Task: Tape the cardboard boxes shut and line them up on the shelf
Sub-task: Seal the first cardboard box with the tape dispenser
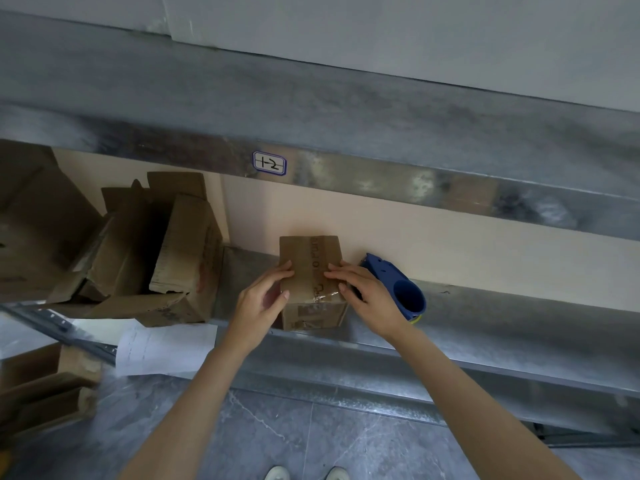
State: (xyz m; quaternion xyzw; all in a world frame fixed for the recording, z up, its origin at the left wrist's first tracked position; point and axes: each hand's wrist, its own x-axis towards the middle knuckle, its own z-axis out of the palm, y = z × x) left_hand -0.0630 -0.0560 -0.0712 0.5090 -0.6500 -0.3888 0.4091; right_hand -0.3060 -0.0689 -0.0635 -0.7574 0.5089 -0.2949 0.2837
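Small box [310,256] standing on the shelf [485,327] near its front lip, held between both hands. Clear tape [323,296] runs along the lid seam, and its near end is wrinkled over the front face. The left hand [261,299] holds the lid's left edge, fingers on top and thumb at the near corner. The right hand [363,292] presses straight fingers flat on the lid's right side, grasping nothing. Likely faults: uneven pressure may leave the wrinkled end lifting, so the seam reopens, and a pull toward the person may tip the box off the lip. The tape dispenser [401,289], just outside the right hand, could be knocked off. Open boxes [180,244] stand well beyond the left hand.
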